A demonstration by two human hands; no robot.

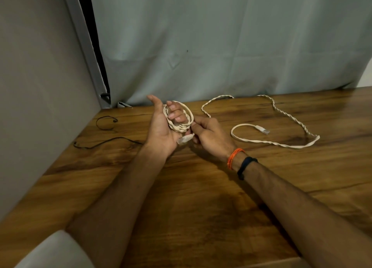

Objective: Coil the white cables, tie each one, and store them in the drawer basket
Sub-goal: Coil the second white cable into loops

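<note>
Left hand (161, 127) raised palm-up over the wooden desk (201, 197), fingers curled through a coiled white cable (182, 125), grip clamped on the loops with the thumb standing free toward the wall. Right hand (209, 136) just beside it, fingertips pinched on the coil's loose end near its clear plug (184, 140), grip closed on that end; plug hanging just below the left palm. Second white cable (281, 114), twisted along much of its run, sprawled uncoiled on the desk to the right of the hands, one loop reaching back to the curtain's foot, its own plug (263, 130) lying inside the curve, well apart from both hands. Whether that loose cable's near end passes behind the right hand or stops short, cannot tell. Two thin black wires on the left part of the desk: a small arc (104, 123) near the wall, a longer strand (108, 142) running toward the left wrist and disappearing behind it. Orange thread band (234, 157) and dark band (244, 167) on the right wrist. Pale grey-green curtain (221, 42) hanging behind the desk's far edge, grey wall panel (36, 86) closing the left side, dark gap between them. Pale rounded shape (54, 251) at the bottom left corner, blurred, not identifiable. No drawer basket in view.
</note>
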